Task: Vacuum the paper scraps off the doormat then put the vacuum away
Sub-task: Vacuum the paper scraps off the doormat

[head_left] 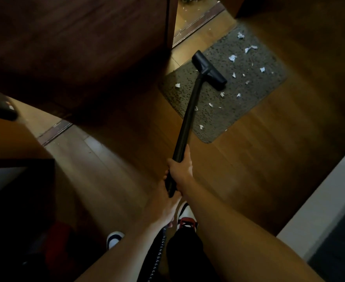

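A grey speckled doormat (228, 110) lies on the wood floor ahead, strewn with several white paper scraps (232, 57). The vacuum's black floor head (209, 70) rests on the mat's near-left part. Its black wand (189, 117) runs back toward me. My right hand (181, 169) grips the wand's lower end. Just behind it, my left hand (166, 202) holds the handle end, partly hidden under the right wrist. A ribbed black hose (157, 259) trails down past my legs.
A dark wooden door (76, 47) stands open on the left, beside a doorway with a metal threshold (198, 21) and more scraps beyond. A white wall edge (320, 196) runs along the right. My shoes (187, 218) stand on the wood floor below.
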The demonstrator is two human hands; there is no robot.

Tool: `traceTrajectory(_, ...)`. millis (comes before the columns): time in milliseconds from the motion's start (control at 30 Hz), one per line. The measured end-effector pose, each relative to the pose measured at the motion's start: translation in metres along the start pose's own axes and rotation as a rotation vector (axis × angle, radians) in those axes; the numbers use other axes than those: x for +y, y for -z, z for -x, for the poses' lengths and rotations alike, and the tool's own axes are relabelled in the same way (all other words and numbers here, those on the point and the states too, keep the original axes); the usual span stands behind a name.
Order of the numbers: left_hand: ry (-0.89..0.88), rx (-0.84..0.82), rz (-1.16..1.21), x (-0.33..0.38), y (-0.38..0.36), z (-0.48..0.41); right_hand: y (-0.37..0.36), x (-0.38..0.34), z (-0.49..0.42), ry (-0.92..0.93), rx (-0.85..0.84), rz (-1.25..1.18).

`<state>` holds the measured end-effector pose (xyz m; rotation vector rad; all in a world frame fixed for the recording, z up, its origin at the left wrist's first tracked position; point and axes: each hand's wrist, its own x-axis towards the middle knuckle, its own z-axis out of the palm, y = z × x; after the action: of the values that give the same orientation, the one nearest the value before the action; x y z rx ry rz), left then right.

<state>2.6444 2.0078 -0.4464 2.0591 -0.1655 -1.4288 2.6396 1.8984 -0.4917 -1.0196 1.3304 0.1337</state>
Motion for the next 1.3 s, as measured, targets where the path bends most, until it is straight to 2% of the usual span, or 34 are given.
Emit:
traceTrajectory(467,0.056,0.012,-0.11,-0.08,0.093,0.084,-0.117,0.059,0.083,-0.029,0.017,-0.049)
traceTrajectory(733,0.105,0.003,-0.212,-0.112,0.126,0.109,-0.157,0.076,0.118,-0.034,0.004,-0.101)
traceTrajectory(967,0.166,-0.04,-0.246,-0.109,0.118,0.109,-0.15,0.085,0.117,-0.04,-0.004,-0.115)
traceTrajectory(1133,0.158,-0.038,-0.28,-0.077,0.096,0.087,-0.12,0.066,0.089,-0.061,-0.016,-0.17)
traceTrajectory(1300,0.219,-0.05,-0.216,-0.033,0.061,0.056,-0.07,0.035,0.059,0.016,0.015,-0.049)
